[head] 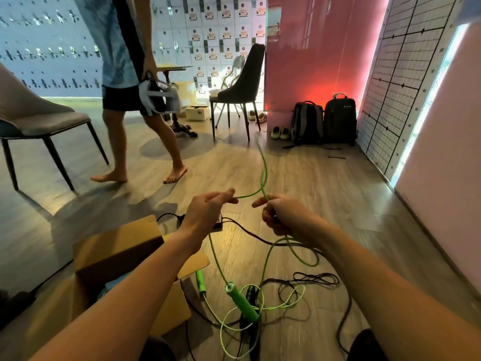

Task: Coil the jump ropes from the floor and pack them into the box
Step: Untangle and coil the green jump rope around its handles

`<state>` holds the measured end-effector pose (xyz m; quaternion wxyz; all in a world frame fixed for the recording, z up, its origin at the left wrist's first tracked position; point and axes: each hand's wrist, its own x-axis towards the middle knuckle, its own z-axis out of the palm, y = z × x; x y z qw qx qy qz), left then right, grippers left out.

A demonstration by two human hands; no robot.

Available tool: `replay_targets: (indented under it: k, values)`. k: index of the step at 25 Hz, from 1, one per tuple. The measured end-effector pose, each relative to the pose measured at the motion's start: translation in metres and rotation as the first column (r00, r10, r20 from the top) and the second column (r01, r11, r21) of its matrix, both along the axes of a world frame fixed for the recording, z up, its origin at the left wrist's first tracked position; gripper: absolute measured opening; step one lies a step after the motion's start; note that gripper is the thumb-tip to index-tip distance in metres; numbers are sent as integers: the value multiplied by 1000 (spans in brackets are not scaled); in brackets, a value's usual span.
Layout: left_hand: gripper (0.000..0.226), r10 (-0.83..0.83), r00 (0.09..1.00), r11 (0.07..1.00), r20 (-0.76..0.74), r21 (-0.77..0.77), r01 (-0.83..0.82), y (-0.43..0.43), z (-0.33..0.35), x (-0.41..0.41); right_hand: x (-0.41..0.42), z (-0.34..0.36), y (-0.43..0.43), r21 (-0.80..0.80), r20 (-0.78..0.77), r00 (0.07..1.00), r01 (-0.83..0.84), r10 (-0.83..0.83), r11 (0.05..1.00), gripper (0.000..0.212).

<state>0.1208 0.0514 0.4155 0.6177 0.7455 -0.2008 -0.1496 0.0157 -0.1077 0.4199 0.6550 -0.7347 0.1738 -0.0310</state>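
My left hand (pixel 208 211) and my right hand (pixel 282 213) both pinch a green jump rope (pixel 263 175) at chest height; a loop of it swings up between them and blurs. From each hand the cord drops to the floor, where two green handles (pixel 240 302) (pixel 200 281) lie amid loose green coils. A black jump rope (pixel 316 278) sprawls on the floor around them, its handle (pixel 251 295) partly under the green one. The open cardboard box (pixel 117 256) sits on the floor under my left forearm, something blue inside.
A barefoot person (pixel 125 82) walks across the room ahead, carrying a headset. A grey chair (pixel 33 118) is at the left, a dark chair (pixel 240 87) at the back. Two black backpacks (pixel 324 121) and shoes stand by the red wall. A grid panel (pixel 395 82) lines the right.
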Motion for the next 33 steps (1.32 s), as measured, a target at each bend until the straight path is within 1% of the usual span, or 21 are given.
replay_targets:
  k: [1,3,5,7,9,11,12,13,15,16,17,19,20,22,24,25,27,28,30,32,33]
  values:
    - [25,23,1000,1000,18,14,-23,4,0,2,-3,1,-7,-47,18,1000,14,-13,999,20]
    - [23,46,998,999,30,-2,-46,11,-4,10,-11,1,-29,-150,108,989,119,-103,982,26]
    - [20,59,998,998,-2,-8,-59,18,-10,18,-20,-4,-47,-344,159,971,223,-178,912,26]
    - [19,77,996,997,-40,5,-76,23,-15,27,-24,-15,-62,-474,148,956,293,-253,830,37]
    - [21,91,993,996,-69,14,-91,25,-18,32,-25,-26,-76,-490,166,893,443,-418,751,48]
    - [22,96,991,995,-91,-4,-97,25,-18,33,-27,-32,-89,-414,169,795,594,-582,690,52]
    - [22,90,991,996,-99,-20,-93,25,-18,33,-27,-36,-93,-411,133,767,619,-627,670,50]
    - [21,78,992,996,-101,-30,-81,23,-17,32,-27,-40,-96,-454,76,764,598,-640,660,47]
    - [18,36,996,999,-86,-31,-39,20,-15,27,-23,-42,-93,-604,-7,788,487,-615,631,39]
    - [17,7,998,1000,-68,-18,-8,18,-15,25,-20,-38,-85,-649,11,814,448,-581,615,38]
    - [16,-27,999,1000,-47,1,28,16,-15,22,-17,-31,-76,-665,75,850,433,-522,609,40]
    - [14,-109,994,993,-3,38,109,12,-15,15,-11,-14,-50,-674,258,931,366,-259,642,49]
    - [13,-151,988,987,22,60,150,10,-15,12,-9,-9,-34,-698,276,956,268,-95,664,53]
    - [11,-219,973,973,67,87,213,4,-17,5,-6,-4,-5,-753,138,977,-5,166,658,47]
    - [11,-228,968,972,102,82,220,0,-15,3,-5,-2,8,-695,-31,961,-219,276,685,29]
    - [12,-218,970,975,104,64,212,1,-14,4,-5,1,11,-634,-42,955,-252,293,731,25]
    - [18,-233,971,972,55,-4,233,4,-11,6,-7,7,10,-550,25,960,-219,277,806,23]
    - [24,-259,965,965,31,-24,260,6,-8,6,-7,10,8,-546,87,966,-159,244,822,23]
    - [33,-305,952,952,34,49,303,9,-7,5,-6,12,6,-499,232,962,-9,144,866,25]
    - [40,-332,942,936,52,143,322,11,-9,6,-3,14,-1,-335,376,926,172,-36,926,25]
    - [43,-337,940,932,56,159,325,12,-11,8,-2,14,-8,-266,427,889,296,-164,917,25]
